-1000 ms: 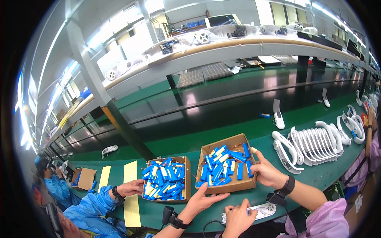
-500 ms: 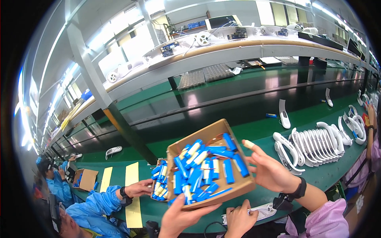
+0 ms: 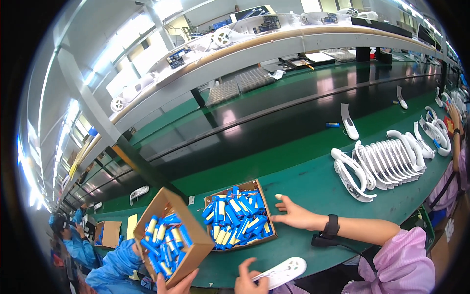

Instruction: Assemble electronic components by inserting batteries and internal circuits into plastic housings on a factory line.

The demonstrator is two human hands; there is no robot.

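Note:
My left hand (image 3: 250, 280), cut off by the lower edge, grips one end of a slender white plastic shell (image 3: 289, 272) between thumb and fingers. Farther forward, my right hand (image 3: 298, 215) hangs open with fingers apart, beside the right wall of a cardboard box (image 3: 272, 223). One fingertip wears a pale cover. Blue battery packs (image 3: 240, 215) with cream labels and thin wires heap up in this box. To its left a co-worker in blue sleeves holds a second, tilted cardboard box (image 3: 196, 245) in both hands. More battery packs (image 3: 164, 245) lie inside it.
A row of curved white shells (image 3: 387, 164) stands at right on the green table (image 3: 303, 183). Past them another person's hand (image 3: 454, 117) works. A white piece (image 3: 348, 122) and a blue battery pack (image 3: 333, 125) lie farther back. A metal post (image 3: 88, 98) rises at left.
The co-worker's box has swung left and tilted, uncovering the fuller box. My right hand has moved left and down towards the fuller box; my left hand has moved left with the shell.

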